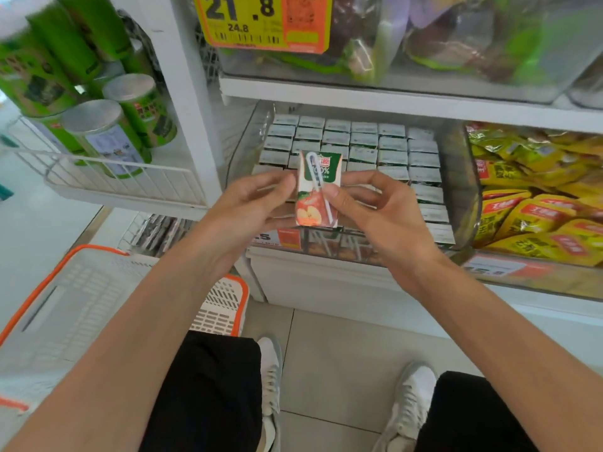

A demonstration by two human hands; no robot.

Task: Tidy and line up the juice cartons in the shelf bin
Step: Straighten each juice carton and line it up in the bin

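A small apple juice carton (313, 177) with a wrapped straw on its face is held upright in front of the clear shelf bin (456, 203). My left hand (248, 207) pinches its left edge and my right hand (368, 207) grips its right side, thumb on the straw. Behind and below it, several rows of juice cartons (365, 148) stand packed in the bin, their grey tops showing. My hands hide the cartons at the bin's front left.
Yellow snack packets (535, 203) fill the bin to the right. Green canisters (107, 125) sit in a white wire rack at left. A white and orange shopping basket (98, 295) stands on the floor by my left leg. A shelf with a price tag (261, 21) hangs above.
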